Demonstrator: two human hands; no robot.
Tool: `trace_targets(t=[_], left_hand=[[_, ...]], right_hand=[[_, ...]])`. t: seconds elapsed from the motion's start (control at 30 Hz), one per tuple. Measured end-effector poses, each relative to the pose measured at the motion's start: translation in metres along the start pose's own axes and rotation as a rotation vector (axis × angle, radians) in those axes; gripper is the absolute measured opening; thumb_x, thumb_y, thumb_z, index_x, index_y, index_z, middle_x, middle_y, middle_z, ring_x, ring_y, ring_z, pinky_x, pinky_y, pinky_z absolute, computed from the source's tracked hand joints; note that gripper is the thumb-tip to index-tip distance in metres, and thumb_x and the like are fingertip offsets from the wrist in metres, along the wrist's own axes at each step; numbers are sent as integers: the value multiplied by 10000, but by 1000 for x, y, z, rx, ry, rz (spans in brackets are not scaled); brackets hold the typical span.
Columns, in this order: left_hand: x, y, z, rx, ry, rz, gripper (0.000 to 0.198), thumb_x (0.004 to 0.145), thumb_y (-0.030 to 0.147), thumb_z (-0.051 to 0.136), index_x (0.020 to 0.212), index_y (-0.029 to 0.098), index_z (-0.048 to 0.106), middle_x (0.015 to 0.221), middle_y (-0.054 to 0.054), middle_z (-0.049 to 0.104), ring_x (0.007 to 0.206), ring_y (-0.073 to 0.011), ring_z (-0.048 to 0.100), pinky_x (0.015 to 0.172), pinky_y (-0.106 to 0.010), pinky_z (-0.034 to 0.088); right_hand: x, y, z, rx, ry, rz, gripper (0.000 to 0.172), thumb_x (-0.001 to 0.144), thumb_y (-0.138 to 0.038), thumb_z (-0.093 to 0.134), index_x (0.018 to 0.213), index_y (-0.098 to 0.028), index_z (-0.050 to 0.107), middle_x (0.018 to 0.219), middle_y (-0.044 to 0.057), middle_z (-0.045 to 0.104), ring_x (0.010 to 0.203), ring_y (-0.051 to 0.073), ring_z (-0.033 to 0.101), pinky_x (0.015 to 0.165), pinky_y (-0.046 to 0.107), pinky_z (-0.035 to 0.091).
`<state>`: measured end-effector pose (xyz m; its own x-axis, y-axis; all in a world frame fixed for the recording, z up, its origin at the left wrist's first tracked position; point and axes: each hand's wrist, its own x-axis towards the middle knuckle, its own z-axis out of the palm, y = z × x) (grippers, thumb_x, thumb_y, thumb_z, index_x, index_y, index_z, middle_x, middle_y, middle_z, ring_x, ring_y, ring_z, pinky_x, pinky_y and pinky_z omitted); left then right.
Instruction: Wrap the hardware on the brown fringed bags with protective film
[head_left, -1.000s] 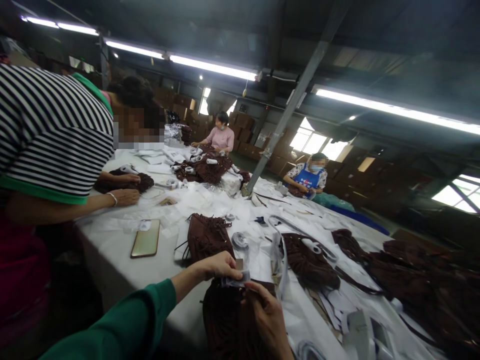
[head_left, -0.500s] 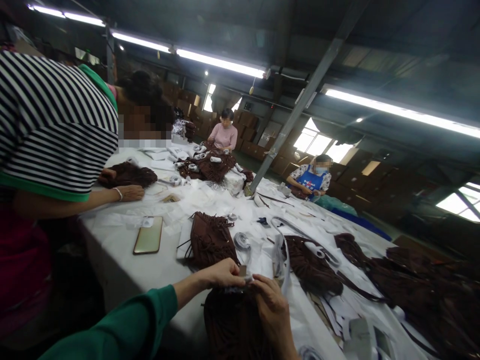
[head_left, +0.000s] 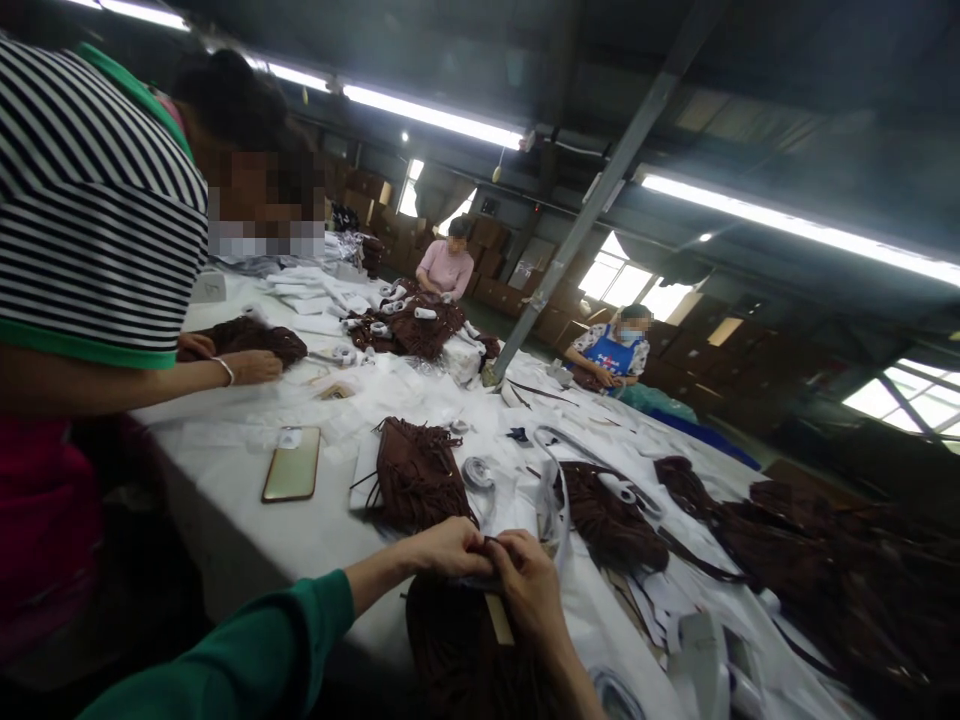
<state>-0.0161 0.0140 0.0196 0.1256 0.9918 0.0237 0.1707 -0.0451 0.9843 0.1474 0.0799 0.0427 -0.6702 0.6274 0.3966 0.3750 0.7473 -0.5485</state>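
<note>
A dark brown fringed bag (head_left: 457, 650) lies at the near edge of the white table (head_left: 247, 530). My left hand (head_left: 442, 548), in a green sleeve, pinches the bag's top edge with its fingers closed. My right hand (head_left: 529, 585) meets it there, fingers curled on the same edge, next to a small tan tag (head_left: 498, 620) hanging on the bag. What the fingertips pinch is too small to make out.
Another brown fringed bag (head_left: 416, 475), a tape roll (head_left: 478, 472) and a phone (head_left: 292, 463) lie ahead. More brown bags (head_left: 615, 515) spread to the right. A person in a striped shirt (head_left: 90, 220) works close on the left; two others (head_left: 448, 265) sit farther off.
My hands have drawn together on the bag's top edge, and the tan tag now hangs below them. The view has shifted slightly; the striped-shirt person looms nearer.
</note>
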Motion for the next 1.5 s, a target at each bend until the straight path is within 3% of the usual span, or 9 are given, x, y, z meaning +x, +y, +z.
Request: trace_targets(t=[0.13, 0.43, 0.53, 0.7, 0.77, 0.87, 1.1, 1.3, 1.5], left_hand=[[1, -5, -1, -39, -51, 10, 207, 696, 288, 623, 577, 129, 562, 496, 69, 376, 478, -60, 320, 450, -211, 218], [-1, -15, 0, -133, -90, -37, 315, 681, 402, 684, 578, 133, 557, 481, 70, 396, 441, -52, 323, 421, -209, 214], [-2, -17, -3, -190, -58, -63, 384, 652, 493, 698, 604, 133, 576, 493, 66, 439, 441, -53, 351, 425, -203, 239], [-2, -25, -11, -290, 8, -130, 507, 584, 628, 698, 623, 134, 591, 494, 54, 496, 416, -63, 398, 419, -207, 286], [-1, -26, -12, -323, 2, -146, 523, 558, 637, 714, 641, 132, 607, 501, 48, 518, 414, -68, 421, 420, -210, 303], [0, -25, -10, -350, -20, -160, 522, 549, 628, 728, 660, 129, 623, 515, 39, 543, 410, -71, 436, 416, -212, 305], [-3, -24, -12, -328, -33, -181, 510, 558, 611, 732, 664, 121, 639, 498, 46, 529, 384, -51, 376, 401, -208, 261], [-5, -16, -6, -268, -29, -183, 468, 565, 570, 744, 588, 128, 593, 462, 60, 475, 398, -49, 362, 398, -202, 237], [-8, -6, 2, -131, -3, -123, 391, 622, 496, 712, 579, 124, 597, 459, 63, 426, 418, -53, 324, 396, -210, 200]], right_hand=[[-3, 6, 10, -61, 25, -83, 259, 890, -358, 452, 835, -205, 654, 810, 59, 653, 805, 208, 614, 722, 313, 466], [-3, -2, 15, 1, 41, 95, 321, 913, -434, 429, 832, -201, 634, 693, 16, 663, 637, 165, 622, 579, 242, 455], [-4, 2, 10, 24, 90, 86, 330, 924, -416, 411, 955, -189, 649, 766, 39, 699, 695, 178, 659, 606, 248, 506], [-24, 21, -8, -101, 101, -322, 307, 904, -243, 451, 1170, -205, 601, 1081, 104, 673, 968, 215, 648, 803, 335, 547], [-32, 24, -13, -189, 52, -520, 335, 877, -178, 473, 1173, -249, 613, 1129, 98, 652, 996, 219, 632, 807, 352, 548], [-37, 24, -16, -243, -10, -641, 353, 849, -133, 492, 1140, -272, 636, 1154, 86, 641, 1009, 221, 620, 789, 353, 548], [-30, 20, -8, -133, 4, -585, 340, 851, -109, 426, 1088, -234, 637, 1132, 62, 667, 1032, 206, 624, 824, 332, 544], [-29, 14, -3, 13, 43, -290, 247, 895, -226, 464, 1036, -226, 667, 963, 55, 716, 867, 195, 682, 751, 285, 564], [-23, 11, -6, 53, 52, -127, 250, 883, -329, 487, 943, -208, 698, 921, 79, 715, 866, 228, 671, 767, 337, 553]])
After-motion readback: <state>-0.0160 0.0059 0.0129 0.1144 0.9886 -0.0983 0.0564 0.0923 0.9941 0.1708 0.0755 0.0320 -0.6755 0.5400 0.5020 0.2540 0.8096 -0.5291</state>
